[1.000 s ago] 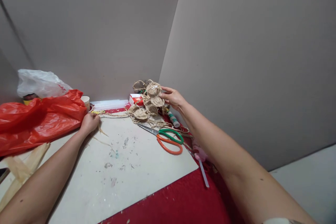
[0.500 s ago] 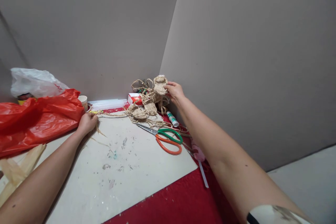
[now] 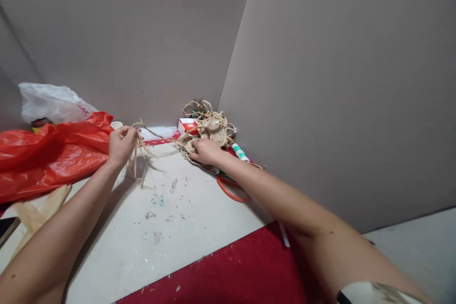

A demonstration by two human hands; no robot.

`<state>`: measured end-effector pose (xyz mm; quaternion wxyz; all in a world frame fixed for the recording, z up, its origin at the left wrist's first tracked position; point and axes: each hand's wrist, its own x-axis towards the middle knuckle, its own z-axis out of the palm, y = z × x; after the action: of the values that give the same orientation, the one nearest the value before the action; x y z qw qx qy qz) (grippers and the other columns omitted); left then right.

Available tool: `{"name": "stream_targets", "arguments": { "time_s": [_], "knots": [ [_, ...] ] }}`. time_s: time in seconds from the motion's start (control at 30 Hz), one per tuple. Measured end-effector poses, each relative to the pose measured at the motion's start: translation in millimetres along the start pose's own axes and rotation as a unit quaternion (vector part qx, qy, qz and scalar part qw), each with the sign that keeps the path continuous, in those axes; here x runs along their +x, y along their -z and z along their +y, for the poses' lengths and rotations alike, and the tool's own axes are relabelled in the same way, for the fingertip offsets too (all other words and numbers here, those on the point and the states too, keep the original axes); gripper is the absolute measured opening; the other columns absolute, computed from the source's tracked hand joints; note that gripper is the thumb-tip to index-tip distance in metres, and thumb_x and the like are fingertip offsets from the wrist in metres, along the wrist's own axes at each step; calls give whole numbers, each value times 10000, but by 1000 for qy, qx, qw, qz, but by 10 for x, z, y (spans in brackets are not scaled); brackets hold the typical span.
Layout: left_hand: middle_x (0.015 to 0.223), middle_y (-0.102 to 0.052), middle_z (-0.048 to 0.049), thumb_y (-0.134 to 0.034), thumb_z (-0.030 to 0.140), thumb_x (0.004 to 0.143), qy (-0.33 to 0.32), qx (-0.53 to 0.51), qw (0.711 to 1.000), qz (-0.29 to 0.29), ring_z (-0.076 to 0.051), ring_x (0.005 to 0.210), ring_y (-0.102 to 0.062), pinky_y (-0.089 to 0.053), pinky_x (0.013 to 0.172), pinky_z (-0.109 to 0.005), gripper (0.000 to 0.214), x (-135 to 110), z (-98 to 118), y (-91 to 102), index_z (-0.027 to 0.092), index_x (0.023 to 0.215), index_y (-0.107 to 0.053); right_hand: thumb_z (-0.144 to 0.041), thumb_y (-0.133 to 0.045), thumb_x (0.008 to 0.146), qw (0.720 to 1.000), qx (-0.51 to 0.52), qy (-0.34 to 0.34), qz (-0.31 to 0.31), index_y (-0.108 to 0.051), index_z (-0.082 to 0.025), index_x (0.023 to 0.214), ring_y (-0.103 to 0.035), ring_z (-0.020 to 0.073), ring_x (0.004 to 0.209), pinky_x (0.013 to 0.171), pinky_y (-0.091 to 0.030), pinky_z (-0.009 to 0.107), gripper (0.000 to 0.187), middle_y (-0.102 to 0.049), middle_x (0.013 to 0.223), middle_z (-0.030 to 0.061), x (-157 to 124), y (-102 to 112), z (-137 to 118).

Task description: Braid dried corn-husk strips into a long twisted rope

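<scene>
My left hand [image 3: 123, 145] is raised above the board, its fingers pinched round a thin braided straw cord [image 3: 155, 133]. Loose straw ends [image 3: 134, 164] dangle below that hand. At the pile in the back corner, my right hand [image 3: 207, 151] has its fingers closed on the edge of a woven straw piece [image 3: 185, 142], shaped like a small sandal. More woven straw pieces [image 3: 215, 126] with cord loops lie heaped just behind it. The scissors' orange handle [image 3: 230, 191] shows beneath my right forearm, which hides the rest of the handles.
A white stained board [image 3: 171, 228] lies over a red cloth [image 3: 228, 266]. Left are a red plastic bag [image 3: 53, 156], a clear bag [image 3: 53, 102], a cup [image 3: 116, 125] and pale strips [image 3: 39, 211]. Near the pile are a small box [image 3: 187, 126], white sticks [image 3: 162, 132] and a glue stick [image 3: 240, 153]. Grey panels close the back and right.
My right hand has let go of the upper woven piece, which now rests on the heap, and has moved down-left to a lower one. My left hand has lifted the cord slightly.
</scene>
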<state>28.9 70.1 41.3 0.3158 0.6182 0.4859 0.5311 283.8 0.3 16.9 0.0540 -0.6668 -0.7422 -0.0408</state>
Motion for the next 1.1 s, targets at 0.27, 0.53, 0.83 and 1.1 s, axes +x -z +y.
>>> {"name": "stream_targets", "arguments": {
  "time_s": [0.27,0.53,0.83,1.1],
  "knots": [
    [585,-593,20,-526,190,691,-72,-268,961,12,-75,478,-537,-422,484,-200,78,-391,967,245,143,636,-557,-298,-543,763,998,48,-29,17,-657,-189,1063,-604,216,894,734,-417,263,339,-679,1016,79,113,130,283],
    [538,-612,0,-579,177,677,37,-314,937,-150,-64,450,-530,-397,460,-165,107,-577,912,19,91,698,-637,-297,-494,806,959,60,-134,243,-632,-123,1106,-556,256,1023,874,-404,347,373,-628,1110,139,247,610,707],
    [497,-596,-27,-549,147,654,262,-250,885,-293,-85,431,-521,-383,439,-180,93,-793,543,-427,89,658,-621,-207,-511,778,973,-12,-81,215,-670,-136,1008,-568,290,1020,849,-437,401,288,-647,1086,151,-30,533,573],
    [619,-658,-64,-600,162,719,285,-249,851,-364,-98,552,-588,-471,581,-199,115,-843,385,-345,70,723,-670,-73,-462,737,917,280,103,265,-682,-151,847,-641,179,850,804,-478,324,258,-709,900,66,-661,259,-224]
  ]
}}
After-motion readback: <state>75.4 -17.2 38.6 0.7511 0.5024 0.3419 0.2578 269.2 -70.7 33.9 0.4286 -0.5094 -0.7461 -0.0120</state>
